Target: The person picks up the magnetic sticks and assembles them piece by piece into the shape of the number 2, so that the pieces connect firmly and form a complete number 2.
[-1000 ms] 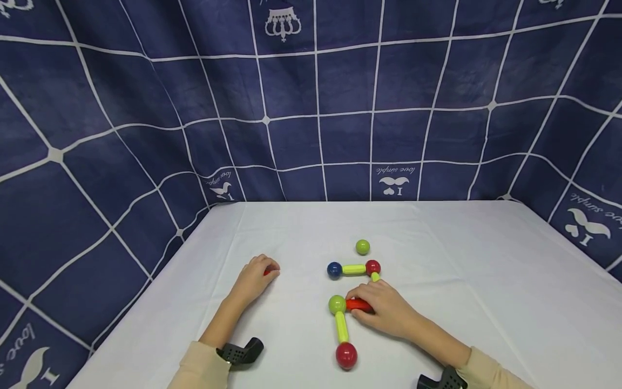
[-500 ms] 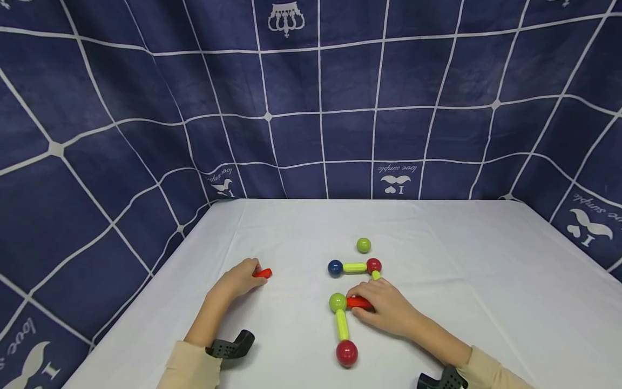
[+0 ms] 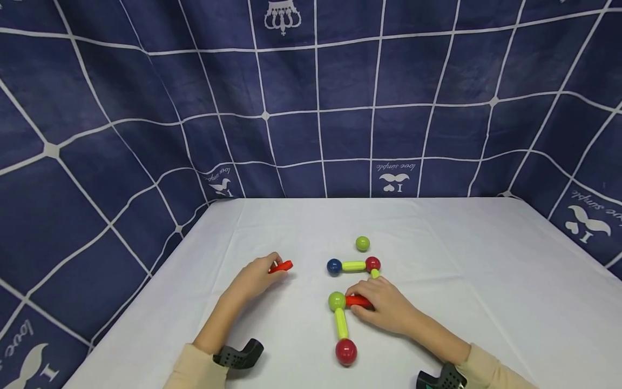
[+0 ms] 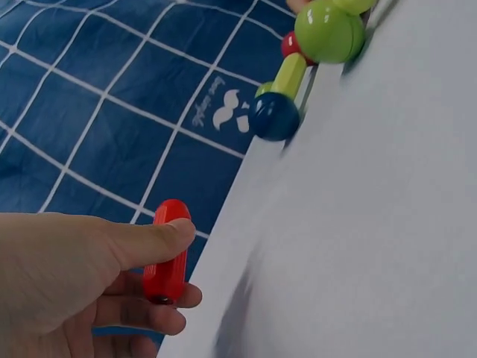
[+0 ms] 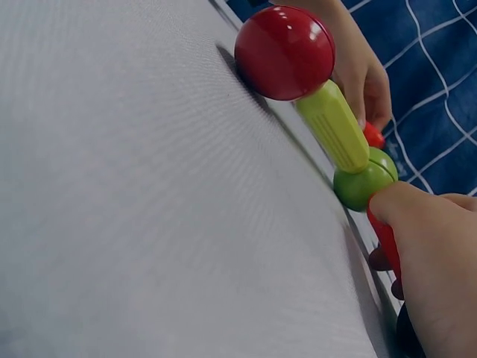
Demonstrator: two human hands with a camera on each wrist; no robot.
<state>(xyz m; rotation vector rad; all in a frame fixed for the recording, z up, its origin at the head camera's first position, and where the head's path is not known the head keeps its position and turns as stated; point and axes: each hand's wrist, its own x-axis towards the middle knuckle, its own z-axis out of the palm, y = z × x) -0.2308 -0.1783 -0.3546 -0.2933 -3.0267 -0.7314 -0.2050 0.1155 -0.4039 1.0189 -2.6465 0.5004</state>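
Note:
My left hand (image 3: pixel 255 278) pinches a red rod (image 4: pixel 170 268) between thumb and fingers, over the left part of the table. My right hand (image 3: pixel 386 308) grips another red rod (image 3: pixel 358 301), whose left end meets a green ball (image 3: pixel 337 301). From that ball a yellow-green rod (image 3: pixel 342 324) runs toward me to a big red ball (image 3: pixel 346 352). Just beyond the right hand, a blue ball (image 3: pixel 334 267), a yellow-green rod (image 3: pixel 353 266) and a smaller red ball (image 3: pixel 372 263) form a row. Another yellow-green rod (image 3: pixel 375 274) leaves this red ball; the right hand hides its far end.
A loose green ball (image 3: pixel 362 243) lies behind the blue-and-red row. White cloth covers the table (image 3: pixel 466 248). A dark blue curtain (image 3: pixel 340 135) with white grid lines hangs behind and at both sides.
My left hand drew back to the left, then came right again with its red rod, which now shows more beyond the fingers. The right hand and the joined pieces stay put.

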